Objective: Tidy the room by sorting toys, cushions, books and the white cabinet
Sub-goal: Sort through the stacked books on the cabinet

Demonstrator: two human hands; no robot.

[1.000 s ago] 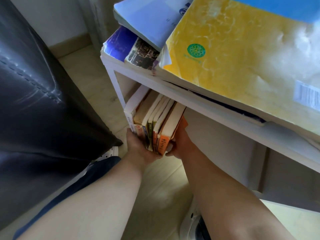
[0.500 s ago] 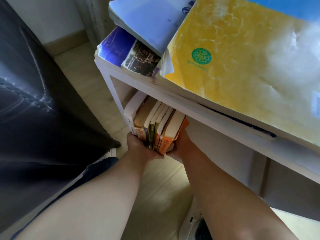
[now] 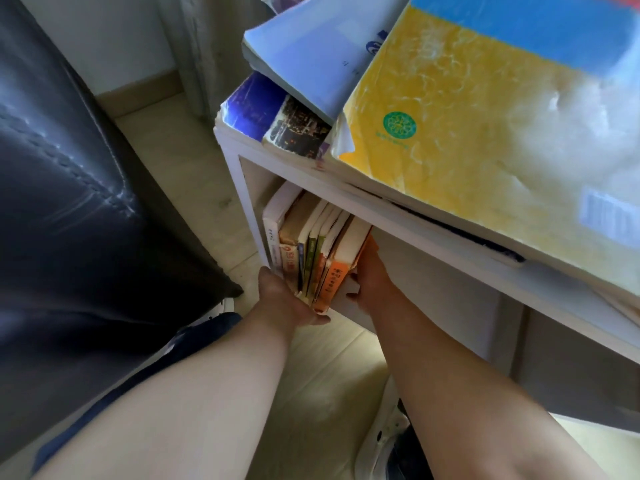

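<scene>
We note a row of books point(image 3: 311, 251) standing upright in the left end of the white cabinet's point(image 3: 242, 188) lower shelf, spines toward us. The left hand point(image 3: 287, 301) cups the lower ends of the spines, with fingers up the white book's side and the thumb beneath. The right hand point(image 3: 372, 280) lies flat against the orange cover at the row's right end, fingers straight and reaching into the shelf. On top of the cabinet a yellow book point(image 3: 467, 133) overlaps a pale blue book point(image 3: 311, 46) and a dark blue one point(image 3: 251, 105). A black leather seat point(image 3: 52, 168) stands to the left on the pale floor point(image 3: 173, 150).
</scene>
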